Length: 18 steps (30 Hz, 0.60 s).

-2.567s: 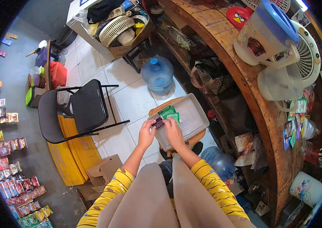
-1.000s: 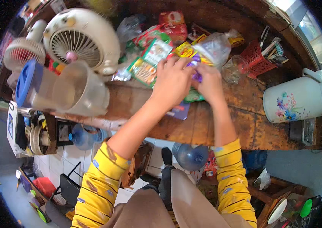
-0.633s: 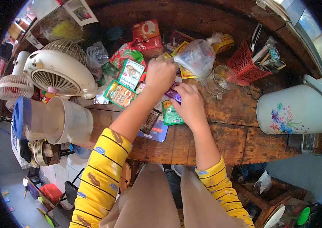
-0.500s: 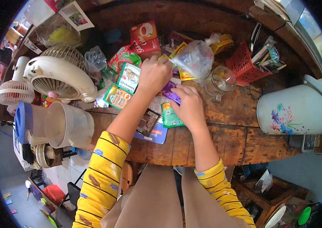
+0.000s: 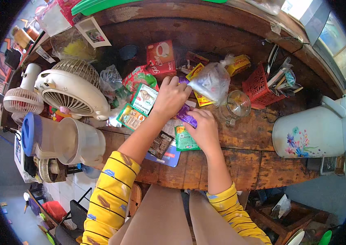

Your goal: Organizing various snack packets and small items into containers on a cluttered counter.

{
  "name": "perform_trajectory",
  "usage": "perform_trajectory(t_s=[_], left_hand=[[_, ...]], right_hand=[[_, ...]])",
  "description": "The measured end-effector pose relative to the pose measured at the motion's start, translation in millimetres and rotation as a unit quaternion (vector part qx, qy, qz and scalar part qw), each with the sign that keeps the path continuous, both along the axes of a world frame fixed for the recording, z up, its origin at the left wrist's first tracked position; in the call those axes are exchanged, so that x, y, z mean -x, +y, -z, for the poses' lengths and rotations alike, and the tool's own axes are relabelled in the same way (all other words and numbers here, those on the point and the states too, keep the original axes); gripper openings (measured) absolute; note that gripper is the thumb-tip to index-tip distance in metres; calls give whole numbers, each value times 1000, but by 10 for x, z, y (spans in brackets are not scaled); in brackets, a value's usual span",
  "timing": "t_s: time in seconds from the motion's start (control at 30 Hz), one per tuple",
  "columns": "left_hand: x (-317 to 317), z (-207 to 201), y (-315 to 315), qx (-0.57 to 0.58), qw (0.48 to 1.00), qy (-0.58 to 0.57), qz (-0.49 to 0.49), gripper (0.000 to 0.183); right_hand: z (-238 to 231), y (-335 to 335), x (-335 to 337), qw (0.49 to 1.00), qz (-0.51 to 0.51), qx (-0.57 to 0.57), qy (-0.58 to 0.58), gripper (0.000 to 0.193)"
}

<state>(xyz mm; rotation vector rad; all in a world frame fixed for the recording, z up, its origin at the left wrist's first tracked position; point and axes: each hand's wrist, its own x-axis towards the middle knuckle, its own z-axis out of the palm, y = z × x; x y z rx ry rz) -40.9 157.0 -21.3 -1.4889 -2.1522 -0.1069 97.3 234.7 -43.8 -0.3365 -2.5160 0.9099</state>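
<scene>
My right hand (image 5: 204, 130) grips a shiny purple sachet (image 5: 186, 116) between thumb and fingers. Just up and left of it, my left hand (image 5: 170, 98) reaches over the pile with its fingers curled; what they hold, if anything, is hidden. A bit of purple wrapper (image 5: 184, 80) shows past those fingertips. Beneath my right thumb lies a green sachet (image 5: 186, 138). A dark brown sachet (image 5: 160, 145) rests beside it, partly on a blue card (image 5: 169, 158). Left of my left wrist are a green-and-white seasoning packet (image 5: 144, 99) and a green-and-orange packet (image 5: 131, 117).
Behind my hands stand a red box with a cup picture (image 5: 161, 57) and a knotted plastic bag (image 5: 212, 81). A glass mug (image 5: 237, 105), a red basket (image 5: 258, 87) and a floral water dispenser (image 5: 303, 130) are rightward. Leftward are a white fan (image 5: 71, 92) and a plastic tub (image 5: 84, 141).
The view has tilted upward, so the table sits lower in the picture. My right fingers have closed more firmly round the purple sachet, which now looks bunched. My left hand stays over the pile.
</scene>
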Motion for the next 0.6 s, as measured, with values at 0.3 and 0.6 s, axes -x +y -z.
perform_trajectory(t_s=[0.3, 0.6], left_hand=[[32, -212, -16, 35, 999, 1, -1, 15], [54, -110, 124, 16, 999, 4, -29, 17]], right_hand=[[8, 30, -1, 1000, 3, 9, 2, 30], [-25, 19, 28, 1000, -8, -1, -2, 28]])
